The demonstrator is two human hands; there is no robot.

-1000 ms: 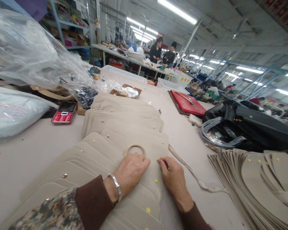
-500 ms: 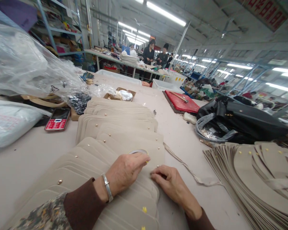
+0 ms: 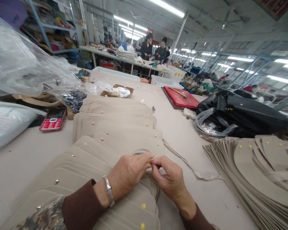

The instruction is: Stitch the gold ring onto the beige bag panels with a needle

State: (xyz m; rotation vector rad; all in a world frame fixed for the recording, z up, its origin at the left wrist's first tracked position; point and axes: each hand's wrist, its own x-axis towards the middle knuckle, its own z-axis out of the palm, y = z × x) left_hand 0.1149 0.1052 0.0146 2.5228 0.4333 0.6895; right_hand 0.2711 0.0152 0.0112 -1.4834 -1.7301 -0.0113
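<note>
My left hand [image 3: 132, 169], with a metal bracelet at the wrist, is closed around a roll of yellow tape [image 3: 139, 151], of which only the far rim shows. Thumb and finger of my right hand [image 3: 169, 177] pinch together at the tape's yellow edge, touching the left fingertips. Beneath both hands lie overlapping beige panels [image 3: 124, 135] with rounded corners. Small metal studs dot many of these panels. Bits of yellow tape [image 3: 143, 206] stick to the panels nearest me.
More beige pieces with yellow marks [image 3: 249, 169] are stacked at right. Behind them sits a black bag [image 3: 249, 115], beside a red board [image 3: 180, 97] with a hammer on it. On the left are a red phone [image 3: 53, 119] and plastic bags [image 3: 26, 64]. People stand at a far table.
My right hand has moved up and left from the panels' edge to meet my left fingertips at the tape. The view has shifted slightly.
</note>
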